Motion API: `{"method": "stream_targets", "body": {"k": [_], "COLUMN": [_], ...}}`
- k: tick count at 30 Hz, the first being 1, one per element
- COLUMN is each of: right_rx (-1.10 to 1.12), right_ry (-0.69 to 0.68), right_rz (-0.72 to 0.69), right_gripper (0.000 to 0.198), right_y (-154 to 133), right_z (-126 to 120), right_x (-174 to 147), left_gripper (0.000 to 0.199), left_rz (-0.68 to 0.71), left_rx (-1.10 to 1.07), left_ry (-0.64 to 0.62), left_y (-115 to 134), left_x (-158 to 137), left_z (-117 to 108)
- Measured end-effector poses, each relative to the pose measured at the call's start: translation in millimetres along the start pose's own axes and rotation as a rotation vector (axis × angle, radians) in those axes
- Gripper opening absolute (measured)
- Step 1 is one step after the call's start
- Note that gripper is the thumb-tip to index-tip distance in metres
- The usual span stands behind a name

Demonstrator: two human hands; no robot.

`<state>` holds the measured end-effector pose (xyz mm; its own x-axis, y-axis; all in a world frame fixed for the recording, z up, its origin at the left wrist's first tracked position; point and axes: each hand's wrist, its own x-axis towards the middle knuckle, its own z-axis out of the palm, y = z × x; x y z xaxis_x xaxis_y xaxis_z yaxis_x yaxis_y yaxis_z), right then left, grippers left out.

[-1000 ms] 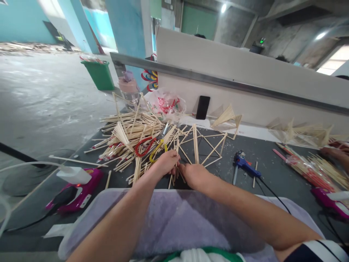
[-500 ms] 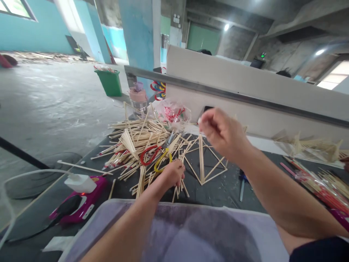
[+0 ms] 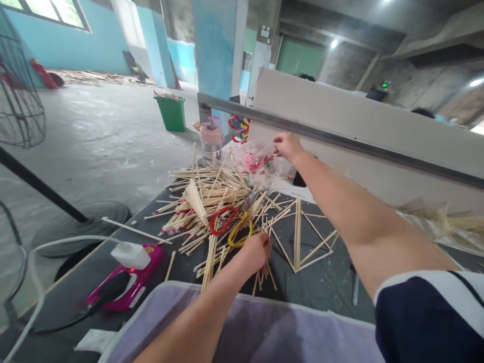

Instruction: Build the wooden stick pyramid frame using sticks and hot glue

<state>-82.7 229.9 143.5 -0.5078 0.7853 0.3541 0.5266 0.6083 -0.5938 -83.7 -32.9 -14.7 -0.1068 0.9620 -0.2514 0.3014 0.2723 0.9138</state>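
Observation:
My left hand (image 3: 259, 250) is closed low over a loose bundle of thin wooden sticks (image 3: 273, 277); their ends stick out below the fingers. Scissors with one red and one yellow handle loop (image 3: 242, 231) lie just left of it on a large pile of sticks (image 3: 212, 184). My right hand (image 3: 288, 146) is raised at the back, fingers curled towards the thumb, beside a clear plastic bag with red bits (image 3: 257, 160). Whether anything is between those fingers is too small to tell. A triangular frame of joined sticks (image 3: 298, 234) lies flat to the right of my left hand.
A magenta power strip (image 3: 145, 277) with a white plug and cables is at the left. A pink-lidded bottle (image 3: 212, 138) stands behind the pile. A pale partition (image 3: 340, 116) borders the table's back. A lilac cloth (image 3: 295, 327) covers the front edge.
My right hand has moved up and away, from above the stick frame to beside the plastic bag. My left hand stays over the sticks. The view has turned slightly left.

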Motion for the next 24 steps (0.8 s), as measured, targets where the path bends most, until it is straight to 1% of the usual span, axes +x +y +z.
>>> {"method": "stream_targets", "body": {"k": [3,5,8,9,11,13,15,17,19,21,22,24], "right_rx": [0.099,0.184,0.305,0.333,0.378,0.402,0.415,0.446,0.464,0.512,0.542,0.599], "right_ry": [0.049,0.065,0.038,0.033,-0.028,-0.086,-0.139,-0.158,-0.143,-0.11,-0.092,-0.066], "right_rz": [-0.01,-0.059,-0.117,-0.123,-0.104,-0.03,0.051,0.152,0.224,0.284,0.309,0.36], "right_gripper": [0.017,0.017,0.019,0.02,0.021,0.021,0.02,0.02,0.02,0.021,0.021,0.023], "right_y": [-5,-12,-22,-23,-20,-10,6,24,41,53,57,62], "right_z": [-20,-39,-66,-72,-77,-72,-57,-40,-24,-11,-6,2], "right_x": [-25,-55,-121,-147,-202,-253,-294,-322,-338,-345,-346,-348], "left_gripper": [0.016,0.015,0.012,0.013,0.017,0.026,0.038,0.048,0.052,0.047,0.043,0.032], "left_rz": [-0.017,-0.023,-0.005,0.009,0.036,0.059,0.111,0.198,0.283,0.327,0.332,0.314], "left_rx": [0.008,-0.009,-0.164,-0.244,-0.393,-0.492,-0.564,-0.647,-0.739,-0.803,-0.822,-0.824], "left_ry": [-0.007,-0.032,-0.111,-0.146,-0.208,-0.279,-0.328,-0.301,-0.203,-0.135,-0.129,-0.161], "left_y": [0,2,7,9,14,20,25,30,32,32,31,29], "left_x": [3,3,1,-1,-7,-12,-17,-20,-21,-20,-19,-18], "left_z": [0,-1,-3,-4,-6,-8,-9,-11,-14,-17,-18,-17]}}
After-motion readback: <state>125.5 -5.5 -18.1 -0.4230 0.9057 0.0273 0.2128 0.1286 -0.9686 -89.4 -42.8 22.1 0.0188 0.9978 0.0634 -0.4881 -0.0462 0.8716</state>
